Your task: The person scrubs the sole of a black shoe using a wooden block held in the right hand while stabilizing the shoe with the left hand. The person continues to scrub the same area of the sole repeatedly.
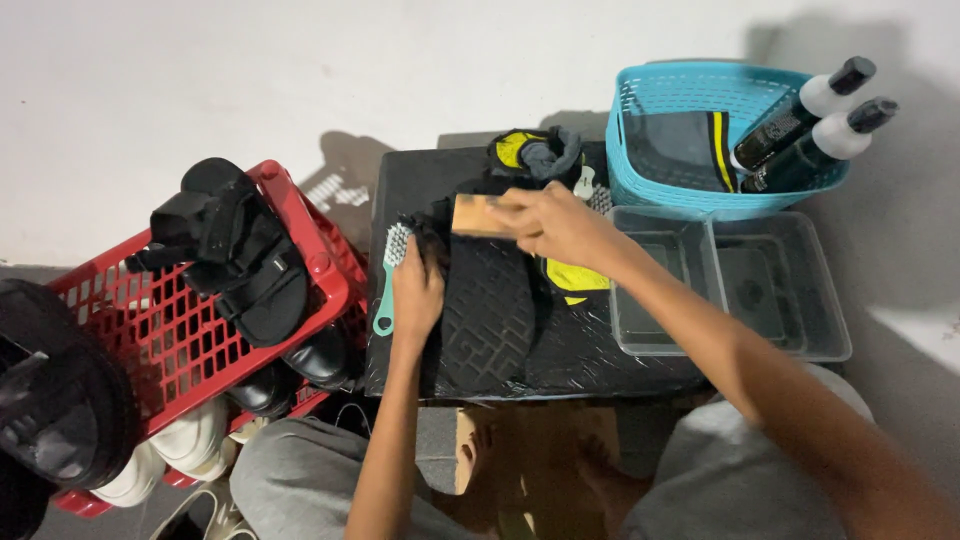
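Black sandal point(490, 310) lies sole-up on the dark counter point(640, 350); its patterned rubber sole looks light and flexible. Left hand point(417, 290) presses its edge flat, and right hand point(555, 225) is closed around a wooden brush point(478, 216) at the toe.

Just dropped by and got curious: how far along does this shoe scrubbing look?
It looks mid-way. In hand: the left hand steadies a black sandal sole-up on the black board, and the right hand presses a wooden brush on it. Possibly done: I cannot tell. Seemingly left: the black sandals and other shoes in the red crate. The clear tubs hold nothing I can see.
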